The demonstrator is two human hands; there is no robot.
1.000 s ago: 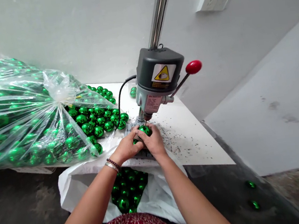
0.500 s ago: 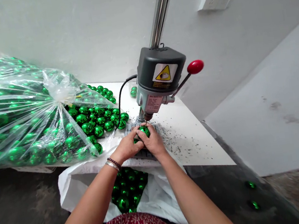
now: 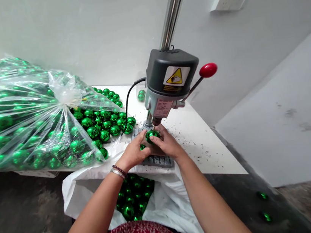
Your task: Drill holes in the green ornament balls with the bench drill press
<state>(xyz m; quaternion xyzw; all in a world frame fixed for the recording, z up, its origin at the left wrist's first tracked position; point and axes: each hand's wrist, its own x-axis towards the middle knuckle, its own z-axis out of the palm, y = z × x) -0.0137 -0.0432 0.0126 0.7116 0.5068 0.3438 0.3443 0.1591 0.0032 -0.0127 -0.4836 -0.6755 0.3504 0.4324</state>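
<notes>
A shiny green ball (image 3: 152,135) sits under the drill chuck of a bench drill press (image 3: 172,72), over its grey base (image 3: 161,160). My right hand (image 3: 168,141) grips this ball from the right, thumb across its front. On the left side, my left hand (image 3: 136,149) has its index fingertip at the ball and its thumb apart below. Another green ball (image 3: 142,147) shows partly between the left thumb and index finger; whether the hand grips it is unclear.
A tied clear bag (image 3: 30,125) of green balls fills the left, with loose balls (image 3: 105,135) beside it. A white sack (image 3: 79,187) with balls lies open below my wrists. Shavings dot the white tabletop (image 3: 210,143). Two balls lie on the floor at right.
My right hand has shifted right and its fingers have spread a little around the ball. More of the drill base shows. The whole view has moved slightly.
</notes>
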